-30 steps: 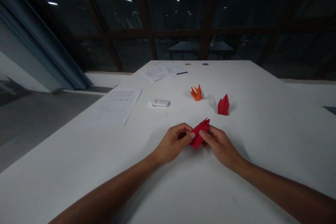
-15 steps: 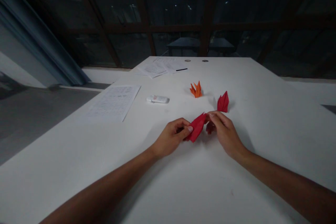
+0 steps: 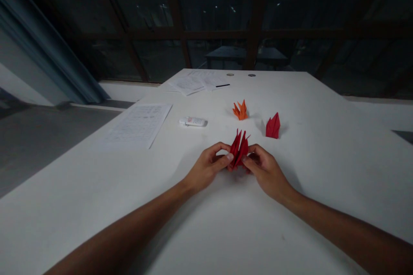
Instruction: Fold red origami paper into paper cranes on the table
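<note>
Between my two hands, just above the white table, is a red folded-paper piece [image 3: 238,149] with several narrow points standing up. My left hand [image 3: 211,165] pinches its left side between thumb and fingers. On the right side, my right hand [image 3: 263,167] grips it the same way, thumb toward me. The fingertips behind the paper are partly hidden. Beyond my right hand stands another red folded-paper piece [image 3: 272,126], upright on the table. Farther back and a little left sits an orange folded-paper piece [image 3: 240,111] with spread points.
A white tube or bottle with printing [image 3: 193,121] lies left of the orange piece. Printed sheets [image 3: 140,124] lie at the left edge, with more papers [image 3: 196,80] and a dark pen-like stick [image 3: 223,85] at the back. Two small discs [image 3: 251,75] rest near the far edge.
My right hand has moved left and down, from the tip of the red paper to its right side. The held piece has turned more upright and shows several separate points.
</note>
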Motion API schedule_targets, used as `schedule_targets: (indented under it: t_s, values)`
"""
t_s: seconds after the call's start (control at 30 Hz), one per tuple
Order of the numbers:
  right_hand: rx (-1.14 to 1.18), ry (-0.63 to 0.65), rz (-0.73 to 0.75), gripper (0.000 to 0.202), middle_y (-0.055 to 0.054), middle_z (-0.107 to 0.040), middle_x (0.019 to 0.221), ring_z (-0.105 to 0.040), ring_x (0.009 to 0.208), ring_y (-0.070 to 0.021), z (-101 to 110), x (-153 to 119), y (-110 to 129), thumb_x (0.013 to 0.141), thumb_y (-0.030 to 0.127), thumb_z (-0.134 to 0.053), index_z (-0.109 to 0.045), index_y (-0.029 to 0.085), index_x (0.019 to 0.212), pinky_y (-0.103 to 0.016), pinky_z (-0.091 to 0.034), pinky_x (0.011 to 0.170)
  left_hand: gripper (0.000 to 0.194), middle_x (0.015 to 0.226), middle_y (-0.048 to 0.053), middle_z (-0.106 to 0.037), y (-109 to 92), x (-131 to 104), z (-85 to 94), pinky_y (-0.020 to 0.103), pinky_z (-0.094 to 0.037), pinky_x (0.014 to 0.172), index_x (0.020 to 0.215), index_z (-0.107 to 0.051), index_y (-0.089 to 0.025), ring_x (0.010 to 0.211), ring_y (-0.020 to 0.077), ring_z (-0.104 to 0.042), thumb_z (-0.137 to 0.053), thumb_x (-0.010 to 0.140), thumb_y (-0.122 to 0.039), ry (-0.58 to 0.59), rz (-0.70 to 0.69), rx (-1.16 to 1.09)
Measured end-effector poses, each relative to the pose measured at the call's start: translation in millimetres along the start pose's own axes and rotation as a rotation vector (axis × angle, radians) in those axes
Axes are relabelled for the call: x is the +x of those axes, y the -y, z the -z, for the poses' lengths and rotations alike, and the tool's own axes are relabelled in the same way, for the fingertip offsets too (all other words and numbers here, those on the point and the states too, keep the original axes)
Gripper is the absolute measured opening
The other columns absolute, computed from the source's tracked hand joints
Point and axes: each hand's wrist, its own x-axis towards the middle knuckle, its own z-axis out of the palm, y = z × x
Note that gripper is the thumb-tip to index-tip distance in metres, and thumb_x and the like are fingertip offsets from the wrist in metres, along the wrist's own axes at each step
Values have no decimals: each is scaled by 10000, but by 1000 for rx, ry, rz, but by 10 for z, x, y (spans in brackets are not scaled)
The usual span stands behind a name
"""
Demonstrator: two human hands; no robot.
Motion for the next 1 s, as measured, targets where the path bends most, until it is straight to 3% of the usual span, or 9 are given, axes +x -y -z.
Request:
schedule_targets:
  t_s: [0.13, 0.37, 0.57, 0.73, 1.0]
  values:
    - [52, 25, -15, 123, 10, -662, 783, -576, 662, -155, 16, 18, 21, 909, 334, -622, -602, 215, 935, -294, -445, 617, 242, 1025, 78, -687, 28, 5, 11, 302, -513, 769, 1003, -609, -148, 805, 151, -631, -701, 902, -348, 4, -14, -4]
    - [115, 30, -29, 82, 11, -637, 811, -554, 650, -135, -17, 13, 32, 882, 261, -633, -596, 209, 934, -280, -436, 599, 240, 869, 47, -690, 77, -4, 8, 283, -508, 747, 990, -608, -139, 765, 138, -629, -714, 895, -332, -9, 4, -17]
    - [171, 39, -14, 183, -8, -627, 912, -595, 696, -144, -21, -5, 6, 930, 353, -627, -553, 226, 1038, -286, -478, 605, 258, 762, 27, -688, 87, 14, -13, 250, -490, 672, 962, -600, -141, 685, 123, -616, -731, 875, -345, -62, 38, -13]
    - [127, 59, 30, 277, -14, -639, 970, -599, 703, -145, -23, -25, 8, 932, 422, -655, -538, 239, 1104, -294, -482, 608, 245, 740, 18, -692, 88, 16, -31, 242, -476, 657, 946, -601, -156, 674, 121, -613, -730, 870, -350, -124, 54, 59]
    - [-72, 16, 41, 345, -42, -692, 1060, -643, 811, -180, -46, -46, 34, 891, 412, -714, -580, 241, 1159, -322, -516, 702, 280, 779, 22, -701, 84, -7, -65, 248, -474, 659, 981, -597, -173, 694, 135, -633, -766, 833, -340, -108, 82, 82]
